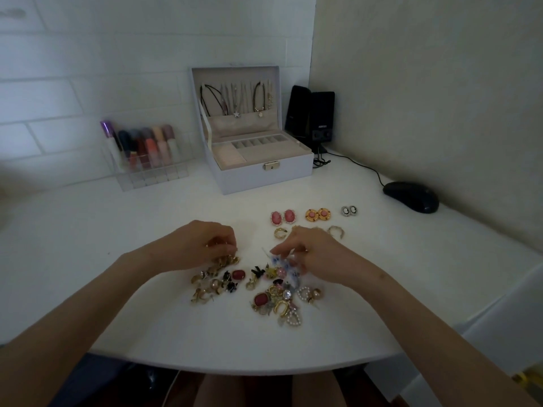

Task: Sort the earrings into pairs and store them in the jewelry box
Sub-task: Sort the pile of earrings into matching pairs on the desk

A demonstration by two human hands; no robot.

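Table point(117, 259): white and smooth, with a curved near edge. Walls close the far and right sides, and bare room lies left of the hands.
Box point(264, 177): at the far centre, pale, long axis left to right, clasp facing near. The lid stands upright with necklaces hanging in it, and the padded beige slots are open.
Pile point(264, 292): loose earrings at the near centre in gold, pearl, red stone and black.
Pairs: a row running left to right between pile and box holds the pink ovals point(282, 217), orange rounds point(318, 214) and silver studs point(349, 210). Gold hoops point(280, 232) lie just nearer.
Left hand point(202, 245): fingers curled round a gold earring point(219, 241) at the pile's far-left edge.
Right hand point(317, 254): fingers curled over blue earrings point(279, 261). They are blurred, so the grip cannot be told.
Right edge: a black mouse point(411, 196), with speakers point(311, 116) beside the box.
Far left: a clear rack point(147, 160) of tubes.
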